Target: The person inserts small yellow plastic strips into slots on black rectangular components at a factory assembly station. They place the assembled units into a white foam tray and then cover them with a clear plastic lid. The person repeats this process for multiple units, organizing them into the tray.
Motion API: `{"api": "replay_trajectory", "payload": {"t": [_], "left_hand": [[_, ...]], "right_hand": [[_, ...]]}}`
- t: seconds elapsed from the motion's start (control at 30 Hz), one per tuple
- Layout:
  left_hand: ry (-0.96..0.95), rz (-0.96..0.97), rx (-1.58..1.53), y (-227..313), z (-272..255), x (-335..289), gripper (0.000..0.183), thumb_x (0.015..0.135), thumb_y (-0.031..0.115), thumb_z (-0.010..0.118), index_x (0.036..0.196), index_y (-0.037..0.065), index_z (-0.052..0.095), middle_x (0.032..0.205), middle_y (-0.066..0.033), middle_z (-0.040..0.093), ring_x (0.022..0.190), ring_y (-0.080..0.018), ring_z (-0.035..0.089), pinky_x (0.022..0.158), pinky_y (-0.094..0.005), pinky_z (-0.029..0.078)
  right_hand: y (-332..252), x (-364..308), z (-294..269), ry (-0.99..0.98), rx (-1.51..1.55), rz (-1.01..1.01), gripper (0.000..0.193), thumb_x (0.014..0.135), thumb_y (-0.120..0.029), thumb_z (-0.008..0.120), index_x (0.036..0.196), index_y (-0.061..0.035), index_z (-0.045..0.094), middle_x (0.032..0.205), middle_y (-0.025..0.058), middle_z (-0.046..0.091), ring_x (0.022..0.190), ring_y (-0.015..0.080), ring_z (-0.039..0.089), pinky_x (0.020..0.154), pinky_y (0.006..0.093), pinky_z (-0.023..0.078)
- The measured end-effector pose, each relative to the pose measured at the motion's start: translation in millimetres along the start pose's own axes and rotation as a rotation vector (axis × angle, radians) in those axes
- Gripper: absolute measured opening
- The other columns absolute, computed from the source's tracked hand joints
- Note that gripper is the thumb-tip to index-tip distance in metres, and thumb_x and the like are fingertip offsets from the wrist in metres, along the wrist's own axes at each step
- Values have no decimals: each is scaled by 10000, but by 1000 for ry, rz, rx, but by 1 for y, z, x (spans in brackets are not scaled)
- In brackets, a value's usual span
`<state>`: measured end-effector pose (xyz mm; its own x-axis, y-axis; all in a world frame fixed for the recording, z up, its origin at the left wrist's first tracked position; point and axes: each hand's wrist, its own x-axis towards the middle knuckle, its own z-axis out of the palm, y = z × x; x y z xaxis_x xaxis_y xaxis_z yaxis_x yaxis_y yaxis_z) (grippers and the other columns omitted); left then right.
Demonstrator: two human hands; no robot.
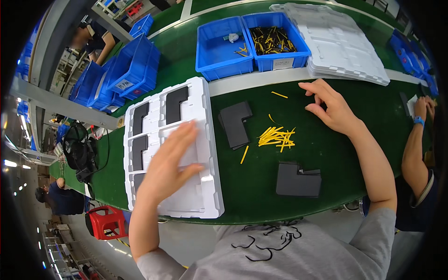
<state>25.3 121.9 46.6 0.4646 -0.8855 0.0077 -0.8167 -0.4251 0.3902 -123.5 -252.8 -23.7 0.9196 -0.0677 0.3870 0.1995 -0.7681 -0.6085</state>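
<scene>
Nearest, a black L-shaped part (297, 180) lies loose on the green worktop (252, 191), not yet in any tray. The left hand (169, 164) lies flat and open on the white foam tray (205, 186), holding nothing; its pockets under and beside the palm look unfilled. Farther up the tray, four pockets already hold black parts (176, 103). Another loose part (235, 123) waits just right of the tray, near a heap of yellow sticks (276, 136). The right hand (330, 108) rests on the worktop beyond them, its grip pinched near shut; whether it holds anything I cannot tell. So the tray seems roughly half loaded. Farthest stand two blue bins (250, 46) and stacked spare trays (343, 44).
</scene>
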Motion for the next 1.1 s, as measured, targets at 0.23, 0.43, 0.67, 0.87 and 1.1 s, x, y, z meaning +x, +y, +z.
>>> {"api": "replay_trajectory", "payload": {"t": [0.23,0.43,0.67,0.87,1.1], "left_hand": [[-42,153,348,23,32,73,958,637,288,835,1434,94,342,1398,-162,434,1310,-350,388,1093,-413,323],[-161,96,284,34,24,92,977,582,248,826,1421,105,347,1253,-170,486,1117,-347,492,995,-412,389],[-158,145,309,29,30,102,948,540,236,758,1395,123,365,1169,-173,475,1094,-358,476,955,-422,413],[-229,148,327,36,25,103,998,539,202,749,1435,137,315,1185,-191,467,1089,-364,490,940,-423,442],[-322,102,524,59,29,107,1028,521,186,767,1439,129,308,1119,-185,505,1019,-372,543,876,-416,489]], "right_hand": [[0,0,-2,-1,40,-14,507,814,-32,672,1288,-145,535,968,50,544,631,159,476,611,292,443],[0,-1,-5,-45,0,1,470,835,-91,663,1283,-149,532,995,56,562,712,204,569,640,316,480],[0,-2,-7,-47,-1,15,449,839,-101,662,1268,-143,537,990,51,562,734,214,581,651,328,486],[-2,-4,-8,-55,21,64,430,853,-117,652,1266,-142,535,975,45,554,710,201,568,656,323,483],[-1,-8,-7,-29,-21,-4,425,851,-135,655,1259,-142,539,1007,62,562,819,249,610,707,356,506]]}}
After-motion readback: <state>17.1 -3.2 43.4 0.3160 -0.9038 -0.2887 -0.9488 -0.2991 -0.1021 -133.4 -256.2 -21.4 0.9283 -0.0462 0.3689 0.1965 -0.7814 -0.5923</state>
